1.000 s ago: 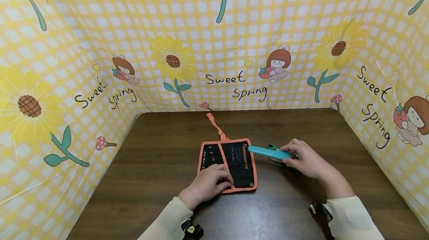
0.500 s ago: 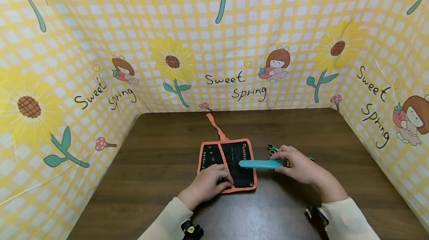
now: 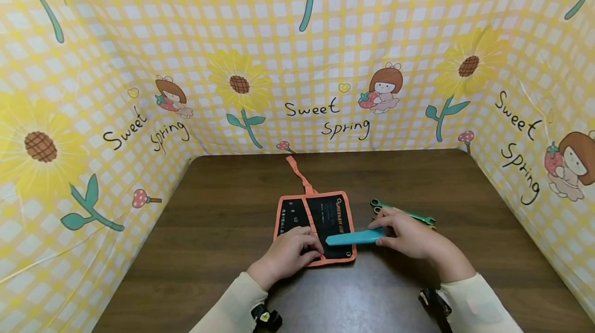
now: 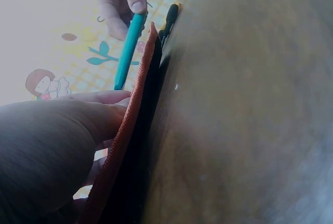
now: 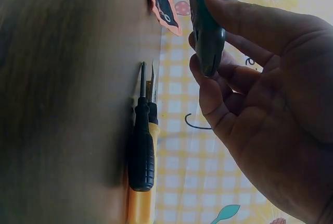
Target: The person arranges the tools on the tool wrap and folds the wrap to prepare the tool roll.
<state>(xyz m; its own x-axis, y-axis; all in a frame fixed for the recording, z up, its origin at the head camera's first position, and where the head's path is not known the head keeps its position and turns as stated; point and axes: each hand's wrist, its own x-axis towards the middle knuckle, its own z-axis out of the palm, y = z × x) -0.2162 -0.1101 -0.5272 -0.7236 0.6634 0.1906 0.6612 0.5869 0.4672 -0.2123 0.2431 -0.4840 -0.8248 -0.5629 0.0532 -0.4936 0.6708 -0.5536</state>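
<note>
A black tool pouch [image 3: 332,219] with orange trim lies flat on the table, its orange strap [image 3: 297,170] stretching toward the back. My left hand [image 3: 295,250] is on the pouch's near left part, fingers bent and thumb and fingertips gripping the fabric by the orange centre strip. Above the pouch's right half, my right hand [image 3: 409,232] pinches a slim teal utility knife [image 3: 353,238] between thumb and fingers. It points left, toward the left fingertips. In the right wrist view the knife's grey end [image 5: 209,57] sits among the fingers.
Beyond the right hand lie green wrenches [image 3: 413,214], partly hidden by it. In the right wrist view a black-handled screwdriver [image 5: 141,151] lies beside a yellow-handled tool [image 5: 140,203]. Yellow checked cloth [image 3: 260,18] stands around the table's back and sides.
The right hand has brought the teal utility knife left and nearer the body, from over the tools to above the pouch. More of the green wrenches shows. The left hand stays put.
</note>
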